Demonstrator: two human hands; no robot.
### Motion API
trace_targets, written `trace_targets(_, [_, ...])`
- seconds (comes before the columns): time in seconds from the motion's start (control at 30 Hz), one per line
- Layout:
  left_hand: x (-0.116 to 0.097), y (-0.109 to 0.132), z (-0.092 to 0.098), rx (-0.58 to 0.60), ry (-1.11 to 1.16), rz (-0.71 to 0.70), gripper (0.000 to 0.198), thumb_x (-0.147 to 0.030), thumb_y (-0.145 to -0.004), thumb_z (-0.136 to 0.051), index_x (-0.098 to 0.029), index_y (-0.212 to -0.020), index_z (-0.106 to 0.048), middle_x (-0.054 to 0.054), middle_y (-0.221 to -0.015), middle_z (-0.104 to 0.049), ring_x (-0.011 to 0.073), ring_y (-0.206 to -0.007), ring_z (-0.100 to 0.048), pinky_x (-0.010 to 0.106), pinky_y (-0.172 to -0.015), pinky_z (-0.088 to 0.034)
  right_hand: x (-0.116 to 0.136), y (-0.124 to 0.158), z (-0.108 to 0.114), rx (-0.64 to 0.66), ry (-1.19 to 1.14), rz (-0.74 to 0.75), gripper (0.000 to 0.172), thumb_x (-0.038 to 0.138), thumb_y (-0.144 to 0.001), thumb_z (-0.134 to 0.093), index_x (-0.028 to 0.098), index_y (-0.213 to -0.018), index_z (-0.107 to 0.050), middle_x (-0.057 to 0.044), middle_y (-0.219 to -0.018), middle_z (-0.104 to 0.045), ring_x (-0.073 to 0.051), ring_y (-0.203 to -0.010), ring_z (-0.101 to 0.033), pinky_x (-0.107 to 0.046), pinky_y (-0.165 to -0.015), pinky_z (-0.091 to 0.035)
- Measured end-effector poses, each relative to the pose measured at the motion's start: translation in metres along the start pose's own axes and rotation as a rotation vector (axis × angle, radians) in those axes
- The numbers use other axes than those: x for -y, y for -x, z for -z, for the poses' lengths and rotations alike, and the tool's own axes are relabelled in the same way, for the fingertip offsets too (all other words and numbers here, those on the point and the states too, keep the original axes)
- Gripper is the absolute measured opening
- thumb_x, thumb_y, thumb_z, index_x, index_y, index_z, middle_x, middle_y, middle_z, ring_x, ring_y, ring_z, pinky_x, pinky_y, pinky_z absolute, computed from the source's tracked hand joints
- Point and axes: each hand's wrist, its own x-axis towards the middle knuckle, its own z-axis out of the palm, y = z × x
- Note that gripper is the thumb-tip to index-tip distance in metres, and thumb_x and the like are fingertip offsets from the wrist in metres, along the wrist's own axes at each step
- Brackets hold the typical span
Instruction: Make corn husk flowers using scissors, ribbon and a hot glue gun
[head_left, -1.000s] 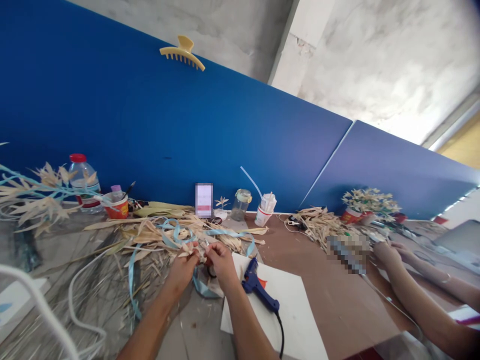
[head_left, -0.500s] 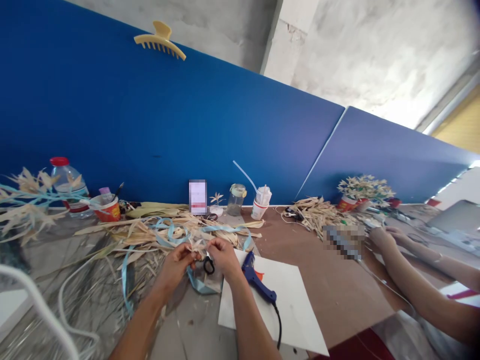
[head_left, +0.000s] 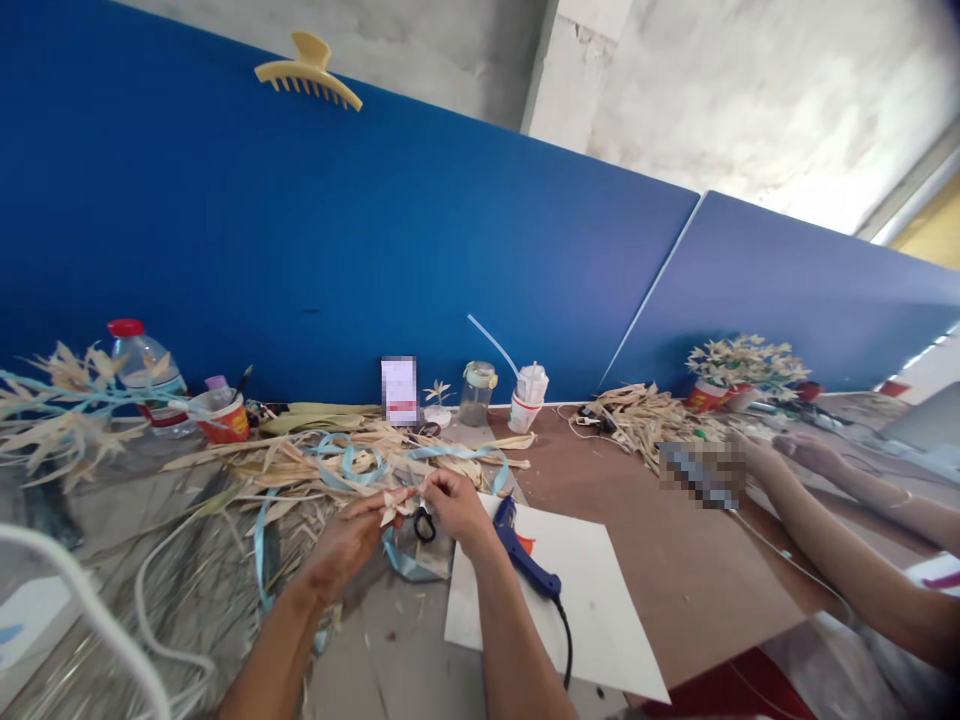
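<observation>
My left hand (head_left: pixel 346 540) and my right hand (head_left: pixel 456 505) meet over the table's middle, both pinched on a small straw flower (head_left: pixel 395 503) made of pale dried leaf strips. Black scissors (head_left: pixel 424 524) lie just under my right hand. A light blue ribbon (head_left: pixel 352 470) loops through the pile of dried leaves (head_left: pixel 315 462) behind my hands. A blue glue gun (head_left: pixel 525 555) rests on a white sheet of paper (head_left: pixel 585 590) right of my right wrist.
A blue partition (head_left: pixel 375 230) stands behind the table with a yellow hair claw (head_left: pixel 307 72) on top. A water bottle (head_left: pixel 142 375), a red cup (head_left: pixel 223 418), a glass jar (head_left: pixel 477 392) and a paper cup (head_left: pixel 527 400) line it. Another person's arms (head_left: pixel 825 540) work at the right.
My left fingers have stretched toward the straw flower and my right hand has shifted slightly right. The view has tilted a little; the neighbour's arms moved right.
</observation>
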Motion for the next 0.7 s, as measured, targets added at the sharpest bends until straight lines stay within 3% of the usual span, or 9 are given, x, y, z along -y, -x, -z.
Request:
trace_targets(0.33, [0.003,-0.003,0.008,0.0,0.149,0.019,0.046,-0.029,-0.057,-0.085,-0.019,-0.099,-0.069,0.001,-0.075,-0.066,0.0102,-0.061,-0.055,0.02,-0.059,-0.044,0.002,0.002,0.004,0.084,-0.11,-0.028,0.016,0.03,-0.069,-0.056,0.018,-0.059,-0.052,0.006,-0.054,-0.043,-0.009,-0.054,-0.035,-0.021,-0.052,-0.028])
trace_targets(0.57, [-0.005,0.0,-0.001,0.037,0.086,0.089,0.034,-0.026,-0.052,-0.087,-0.016,-0.079,-0.068,0.001,-0.076,-0.064,0.0118,-0.065,-0.056,0.022,-0.061,-0.047,0.005,0.006,0.004,0.169,-0.072,-0.059,0.013,0.027,-0.068,-0.059,0.017,-0.059,-0.056,0.006,-0.054,-0.048,-0.008,-0.052,-0.038,-0.021,-0.052,-0.029])
trace_targets(0.7, [0.0,-0.002,0.003,0.054,0.07,0.1,0.032,-0.026,-0.055,-0.086,-0.016,-0.081,-0.07,0.0,-0.072,-0.063,0.0099,-0.06,-0.054,0.021,-0.058,-0.045,0.007,0.006,0.005,0.149,-0.023,-0.063,0.012,0.023,-0.067,-0.058,0.018,-0.057,-0.055,0.007,-0.053,-0.047,-0.008,-0.051,-0.038,-0.021,-0.051,-0.028])
